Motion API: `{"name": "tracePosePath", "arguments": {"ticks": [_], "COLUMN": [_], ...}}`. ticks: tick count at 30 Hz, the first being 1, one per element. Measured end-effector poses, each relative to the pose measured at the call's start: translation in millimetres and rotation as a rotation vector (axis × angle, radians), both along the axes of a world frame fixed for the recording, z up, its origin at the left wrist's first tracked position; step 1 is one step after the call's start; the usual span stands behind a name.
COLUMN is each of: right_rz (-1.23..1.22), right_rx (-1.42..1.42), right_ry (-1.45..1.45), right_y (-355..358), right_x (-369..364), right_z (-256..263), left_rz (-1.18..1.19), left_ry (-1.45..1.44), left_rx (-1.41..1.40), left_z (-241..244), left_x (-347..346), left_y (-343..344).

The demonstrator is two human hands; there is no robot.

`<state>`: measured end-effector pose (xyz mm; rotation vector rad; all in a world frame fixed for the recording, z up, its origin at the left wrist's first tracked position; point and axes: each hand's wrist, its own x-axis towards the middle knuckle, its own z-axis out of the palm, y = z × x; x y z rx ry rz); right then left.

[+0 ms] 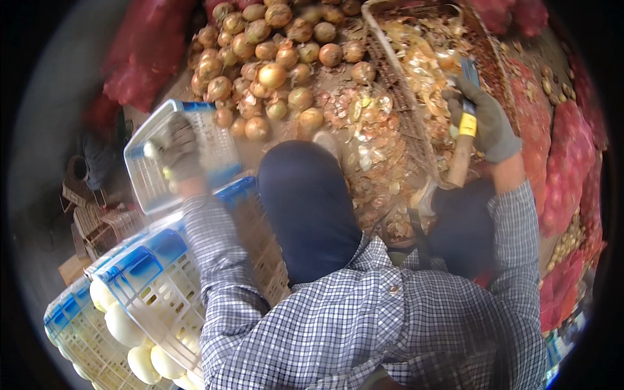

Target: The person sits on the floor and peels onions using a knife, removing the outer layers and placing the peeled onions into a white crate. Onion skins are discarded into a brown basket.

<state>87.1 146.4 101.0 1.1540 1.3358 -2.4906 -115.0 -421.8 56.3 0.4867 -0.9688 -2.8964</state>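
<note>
My left hand (181, 148), in a dark work glove and blurred, is over a white plastic crate (222, 134) with blue corners. Pale peeled onions (152, 148) show beside its fingers; whether it grips one I cannot tell. My right hand (480, 114), in a grey glove, is closed round a knife (469, 87) with a wooden handle and yellow tape, its wide blade pointing away from me. It is above a basket (399, 63) holding loose onion skins (419, 58). A pile of unpeeled onions (265, 53) lies on the ground between crate and basket.
Crates (161, 273) with peeled onions (124, 324) stand at lower left. Onion skins (373, 146) litter the ground before my knees. Red mesh sacks (565, 170) line the right side, and another sack (146, 53) stands at upper left. Empty-looking crates (90, 219) lie farther left.
</note>
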Motion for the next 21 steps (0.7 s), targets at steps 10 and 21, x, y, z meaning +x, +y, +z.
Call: {"name": "tracePosePath", "arguments": {"ticks": [10, 21], "right_rz": [0.243, 0.258], "right_rx": [0.123, 0.185], "right_ry": [-0.15, -0.252], "right_y": [-25, -37], "right_x": [0, -6], "right_z": [-9, -12], "left_rz": [-0.819, -0.94], "left_ry": [-0.105, -0.121], "left_rx": [-1.396, -1.247], "left_z": [-234, -277], "left_x": [60, 67], "left_y": [158, 186]}}
